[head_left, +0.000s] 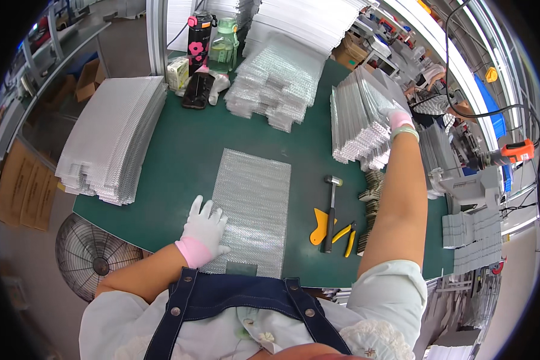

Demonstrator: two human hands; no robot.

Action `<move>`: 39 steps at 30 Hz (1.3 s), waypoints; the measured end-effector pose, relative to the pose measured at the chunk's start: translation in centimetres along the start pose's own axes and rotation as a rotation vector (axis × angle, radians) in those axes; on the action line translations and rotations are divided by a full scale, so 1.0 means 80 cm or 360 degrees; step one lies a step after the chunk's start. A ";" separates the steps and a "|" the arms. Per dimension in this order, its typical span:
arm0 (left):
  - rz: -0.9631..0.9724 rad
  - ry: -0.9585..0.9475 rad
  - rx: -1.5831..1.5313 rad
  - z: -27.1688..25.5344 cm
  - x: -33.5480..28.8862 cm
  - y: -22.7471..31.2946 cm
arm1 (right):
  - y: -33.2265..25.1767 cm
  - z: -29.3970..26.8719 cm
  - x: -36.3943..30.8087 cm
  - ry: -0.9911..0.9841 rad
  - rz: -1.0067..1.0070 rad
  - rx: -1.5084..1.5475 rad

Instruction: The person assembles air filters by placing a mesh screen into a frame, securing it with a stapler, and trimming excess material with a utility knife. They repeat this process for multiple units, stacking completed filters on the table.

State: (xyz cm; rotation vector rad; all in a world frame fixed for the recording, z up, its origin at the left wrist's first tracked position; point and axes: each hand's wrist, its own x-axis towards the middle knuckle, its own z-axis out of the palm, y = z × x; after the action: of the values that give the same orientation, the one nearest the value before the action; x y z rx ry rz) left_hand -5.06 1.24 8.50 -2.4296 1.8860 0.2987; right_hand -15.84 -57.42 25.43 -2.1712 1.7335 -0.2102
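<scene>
A silvery textured sheet (pixel 252 207) with a small notch in its near edge lies flat on the green table. On its left edge rests my left hand (pixel 204 233), in a white glove with a pink cuff, fingers spread. My right arm stretches far out to the right, to a stack of similar silvery sheets (pixel 357 117). There my gloved right hand (pixel 397 117) is closed at the stack's right edge, apparently on one sheet; its fingertips are partly hidden.
Right of the flat sheet lie a hammer (pixel 331 210), a yellow scraper (pixel 319 227) and yellow-handled pliers (pixel 347 237). More sheet stacks stand left (pixel 111 138) and at the back (pixel 276 78). Bottles (pixel 223 45) and a phone (pixel 198 90) sit back left. A fan (pixel 96 258) stands beside the table.
</scene>
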 end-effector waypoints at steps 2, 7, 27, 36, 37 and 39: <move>-0.0031 -0.0035 0.0017 -0.002 -0.002 -0.001 | -0.016 0.005 -0.006 -0.0077 0.0083 -0.0064; -0.0022 -0.0088 0.0057 -0.007 0.002 0.002 | -0.028 -0.013 -0.030 -0.0130 -0.0078 -0.0680; -0.0034 -0.0020 0.0079 -0.002 0.001 0.001 | -0.025 -0.033 -0.068 0.1116 -0.0229 0.0807; -0.0034 -0.0197 0.0041 -0.026 0.014 0.006 | 0.015 -0.052 -0.116 0.1396 -0.1307 0.1429; -0.0039 -0.0200 0.0036 -0.026 0.014 0.005 | 0.015 -0.039 -0.137 0.1451 -0.1226 0.1150; -0.0035 -0.0176 0.0026 -0.024 0.011 0.004 | 0.042 -0.025 -0.135 0.1043 -0.0720 0.0148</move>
State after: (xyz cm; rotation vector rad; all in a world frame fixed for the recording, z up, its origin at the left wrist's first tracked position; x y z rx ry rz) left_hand -4.95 0.00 10.22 -2.3690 1.8079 0.4060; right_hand -22.12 -47.97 27.19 -2.5658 1.4205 -1.2032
